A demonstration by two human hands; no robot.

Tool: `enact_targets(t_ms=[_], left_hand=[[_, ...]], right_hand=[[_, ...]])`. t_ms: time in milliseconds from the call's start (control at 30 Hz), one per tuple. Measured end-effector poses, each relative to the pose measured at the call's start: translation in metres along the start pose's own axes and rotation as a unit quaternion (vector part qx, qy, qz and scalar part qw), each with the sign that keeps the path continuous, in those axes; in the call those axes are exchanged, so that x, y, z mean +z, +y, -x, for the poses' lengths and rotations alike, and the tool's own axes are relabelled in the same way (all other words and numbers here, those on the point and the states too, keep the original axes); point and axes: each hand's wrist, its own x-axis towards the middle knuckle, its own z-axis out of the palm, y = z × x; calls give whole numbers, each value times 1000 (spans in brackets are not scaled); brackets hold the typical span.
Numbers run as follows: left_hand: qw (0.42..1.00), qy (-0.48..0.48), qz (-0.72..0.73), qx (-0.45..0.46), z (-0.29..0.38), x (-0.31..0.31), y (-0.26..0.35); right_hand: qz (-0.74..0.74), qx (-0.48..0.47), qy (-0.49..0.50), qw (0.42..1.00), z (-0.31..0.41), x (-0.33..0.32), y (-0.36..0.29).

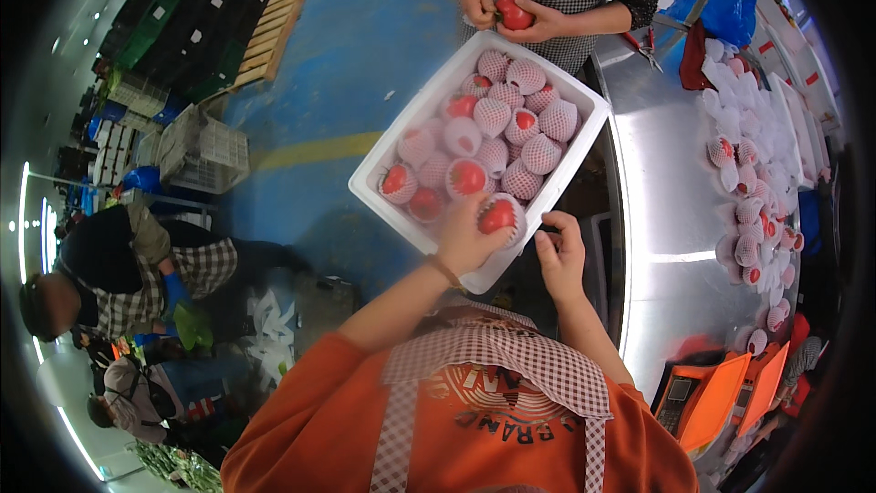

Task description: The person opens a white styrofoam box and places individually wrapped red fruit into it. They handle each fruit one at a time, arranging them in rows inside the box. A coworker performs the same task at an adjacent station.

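Observation:
My left hand [469,233] holds a tomato [497,217] in a white foam net sleeve, over the near corner of a white foam box [395,133]. Many net-sleeved tomatoes [493,116] lie in the box, some with red skin showing; its left part looks hazy. My right hand [561,246] is just right of the box's near edge, thumb and forefinger close to each other; whether it holds something small cannot be told. Across the box, a co-worker's hands [523,20] hold a bare red tomato [514,12].
To the right stands a steel table [660,198] with sleeved tomatoes and loose foam nets [753,171], red-handled pliers [642,49] and orange holders [712,404] with devices. Stacked crates [185,20], a wooden pallet [274,31] and another worker [130,274] are at left.

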Motion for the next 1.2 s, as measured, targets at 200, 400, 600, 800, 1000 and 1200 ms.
enact_targets(t_ms=[200, 400, 600, 800, 1000, 1200], left_hand=[[971, -178, 156, 32, 13, 26, 23], [996, 22, -73, -36, -27, 7, -30], [975, 40, -140, -166, -63, 6, -79], [954, 82, -285, -27, -74, 37, -99], [979, -52, -163, -111, -81, 14, -98], [957, -79, -233, -152, -89, 8, -87]], right_hand=[[-445, 319, -98, 831, 10, -25, 41], [-595, 273, 224, 722, 12, -138, 92], [-563, 221, 386, 697, 42, -223, 111], [-509, 246, 275, 778, 52, -178, 107], [-453, 327, 161, 814, 33, -101, 81], [-414, 336, -25, 846, 5, -33, 53]])
